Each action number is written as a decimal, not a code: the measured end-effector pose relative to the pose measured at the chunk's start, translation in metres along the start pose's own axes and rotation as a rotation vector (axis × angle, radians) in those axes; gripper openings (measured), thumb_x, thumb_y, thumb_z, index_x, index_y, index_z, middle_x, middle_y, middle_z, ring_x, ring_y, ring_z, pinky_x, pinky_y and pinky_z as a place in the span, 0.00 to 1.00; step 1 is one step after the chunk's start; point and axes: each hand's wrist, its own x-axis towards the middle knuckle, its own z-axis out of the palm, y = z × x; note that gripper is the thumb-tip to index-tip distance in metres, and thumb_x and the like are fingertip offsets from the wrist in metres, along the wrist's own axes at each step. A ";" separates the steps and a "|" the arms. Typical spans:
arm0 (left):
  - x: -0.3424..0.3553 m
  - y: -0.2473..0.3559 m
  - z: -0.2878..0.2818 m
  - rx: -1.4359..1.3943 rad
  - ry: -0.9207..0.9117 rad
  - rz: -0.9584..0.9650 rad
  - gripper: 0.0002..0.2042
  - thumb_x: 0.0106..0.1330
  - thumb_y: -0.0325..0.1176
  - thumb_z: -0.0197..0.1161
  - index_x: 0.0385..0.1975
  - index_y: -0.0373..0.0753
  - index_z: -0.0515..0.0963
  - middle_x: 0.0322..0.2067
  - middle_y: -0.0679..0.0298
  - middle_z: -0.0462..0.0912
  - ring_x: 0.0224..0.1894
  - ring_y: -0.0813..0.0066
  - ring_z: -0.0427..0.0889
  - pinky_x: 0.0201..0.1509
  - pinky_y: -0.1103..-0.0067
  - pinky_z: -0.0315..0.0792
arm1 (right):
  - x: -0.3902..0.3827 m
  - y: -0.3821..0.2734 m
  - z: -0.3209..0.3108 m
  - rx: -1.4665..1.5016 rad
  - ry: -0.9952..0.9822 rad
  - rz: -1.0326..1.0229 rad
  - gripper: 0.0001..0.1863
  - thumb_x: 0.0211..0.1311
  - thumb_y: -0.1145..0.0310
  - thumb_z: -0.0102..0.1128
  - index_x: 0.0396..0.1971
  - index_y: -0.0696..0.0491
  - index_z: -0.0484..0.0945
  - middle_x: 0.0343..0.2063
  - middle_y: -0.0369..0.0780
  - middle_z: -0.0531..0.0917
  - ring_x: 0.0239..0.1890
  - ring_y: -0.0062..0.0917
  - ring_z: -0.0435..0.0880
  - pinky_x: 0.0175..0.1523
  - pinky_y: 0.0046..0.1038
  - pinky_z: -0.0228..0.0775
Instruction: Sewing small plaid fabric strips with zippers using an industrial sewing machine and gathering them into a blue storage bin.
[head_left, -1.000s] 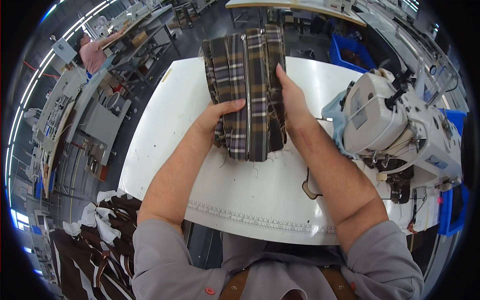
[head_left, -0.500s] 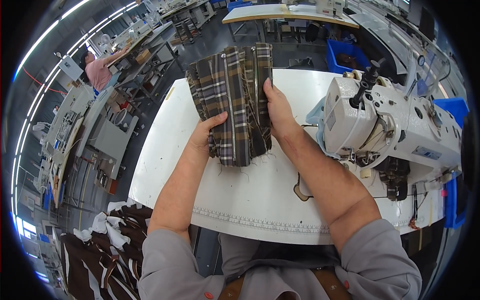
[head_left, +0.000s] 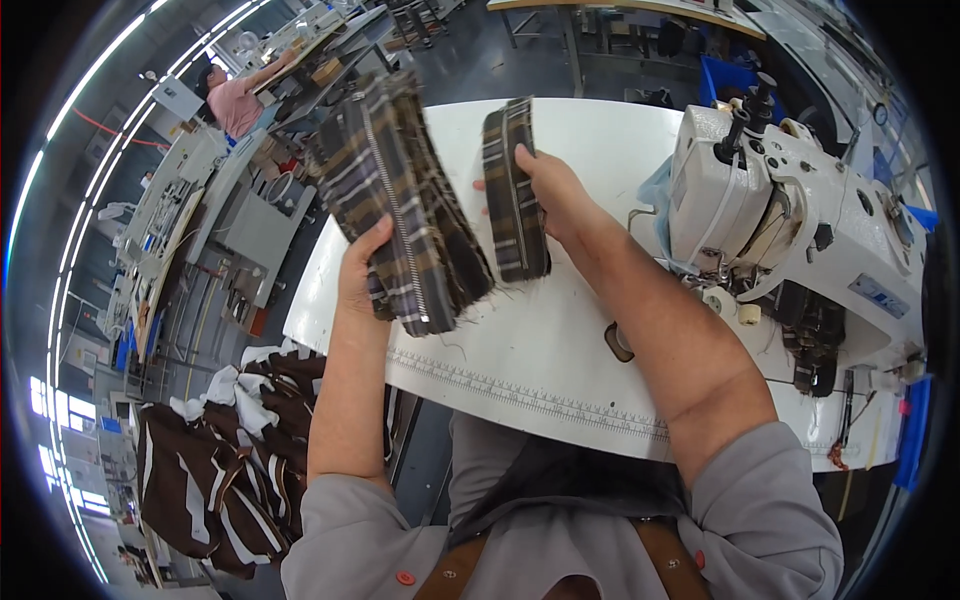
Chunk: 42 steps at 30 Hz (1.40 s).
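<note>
My left hand (head_left: 366, 268) is closed on a thick stack of plaid fabric pieces (head_left: 412, 205) in brown, grey and white. A metal zipper (head_left: 395, 205) runs down the front of the stack, and its edges are frayed with loose threads. To the right, my right hand (head_left: 555, 195) grips a narrower plaid zipper strip (head_left: 508, 190), thumb in front and fingers behind. A gap separates the strip from the stack. Both are held up above the white table (head_left: 520, 370).
A white sewing machine (head_left: 740, 200) stands on the right of the table, with dark plaid fabric (head_left: 812, 335) beside its base. Brown and white garments (head_left: 225, 460) lie heaped at the lower left. Another person (head_left: 235, 100) sits at a far-left bench.
The narrow zipper strip has come apart from the stack. My left hand has moved left with the stack, tilting it, while my right hand holds the strip away from it.
</note>
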 end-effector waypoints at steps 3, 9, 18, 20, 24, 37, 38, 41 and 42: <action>-0.004 -0.030 0.043 0.210 0.181 0.058 0.19 0.67 0.28 0.70 0.57 0.29 0.79 0.47 0.51 0.89 0.44 0.60 0.92 0.49 0.68 0.90 | -0.015 0.013 0.032 0.111 -0.088 -0.005 0.34 0.85 0.43 0.39 0.69 0.58 0.72 0.58 0.48 0.84 0.53 0.34 0.88 0.55 0.36 0.84; -0.001 -0.050 0.052 0.292 0.236 0.028 0.27 0.63 0.24 0.74 0.63 0.29 0.75 0.53 0.52 0.86 0.50 0.60 0.90 0.53 0.66 0.87 | -0.039 0.013 0.038 0.286 -0.371 -0.044 0.45 0.77 0.26 0.36 0.70 0.51 0.75 0.58 0.46 0.85 0.56 0.30 0.87 0.57 0.32 0.85; -0.052 -0.045 0.065 0.408 0.406 0.169 0.28 0.66 0.27 0.75 0.65 0.31 0.73 0.57 0.54 0.84 0.56 0.62 0.87 0.61 0.67 0.83 | -0.059 0.023 0.070 0.216 -0.340 0.068 0.28 0.73 0.47 0.54 0.59 0.56 0.80 0.46 0.43 0.89 0.43 0.28 0.91 0.51 0.31 0.86; -0.076 -0.046 0.070 0.475 0.409 0.185 0.30 0.65 0.28 0.77 0.65 0.32 0.73 0.57 0.55 0.84 0.58 0.63 0.85 0.62 0.67 0.82 | -0.069 0.029 0.083 0.281 -0.457 0.113 0.28 0.75 0.48 0.52 0.59 0.55 0.80 0.47 0.43 0.89 0.43 0.28 0.91 0.50 0.32 0.86; -0.135 -0.052 0.070 0.472 0.414 0.226 0.31 0.64 0.31 0.80 0.64 0.31 0.74 0.59 0.55 0.83 0.61 0.64 0.82 0.66 0.69 0.78 | -0.109 0.039 0.108 0.185 -0.522 0.208 0.27 0.77 0.49 0.49 0.60 0.55 0.80 0.49 0.43 0.89 0.45 0.28 0.91 0.53 0.30 0.84; -0.347 -0.133 0.065 0.234 0.294 -0.037 0.36 0.56 0.26 0.82 0.67 0.35 0.74 0.60 0.60 0.83 0.64 0.68 0.80 0.71 0.68 0.72 | -0.151 0.092 0.149 0.020 -0.864 0.297 0.53 0.76 0.23 0.25 0.83 0.54 0.46 0.78 0.52 0.62 0.77 0.45 0.68 0.76 0.46 0.67; -0.343 -0.134 0.061 0.196 0.248 -0.090 0.36 0.56 0.26 0.82 0.67 0.35 0.74 0.60 0.60 0.83 0.64 0.68 0.79 0.72 0.67 0.71 | -0.118 0.096 0.129 0.117 -1.051 0.398 0.54 0.76 0.24 0.24 0.81 0.57 0.51 0.76 0.53 0.67 0.74 0.45 0.71 0.75 0.45 0.68; -0.340 -0.138 0.052 0.178 0.278 -0.175 0.37 0.52 0.28 0.79 0.66 0.30 0.75 0.59 0.52 0.85 0.61 0.59 0.84 0.68 0.64 0.75 | -0.122 0.100 0.129 -0.138 -1.011 0.336 0.53 0.76 0.24 0.26 0.77 0.59 0.62 0.71 0.52 0.74 0.71 0.43 0.75 0.75 0.43 0.68; -0.338 -0.142 0.051 0.193 0.288 -0.186 0.37 0.53 0.28 0.78 0.67 0.30 0.74 0.59 0.50 0.84 0.60 0.58 0.85 0.68 0.63 0.76 | -0.131 0.103 0.129 -0.219 -0.996 0.324 0.52 0.76 0.25 0.29 0.74 0.58 0.68 0.68 0.52 0.76 0.70 0.42 0.76 0.76 0.42 0.68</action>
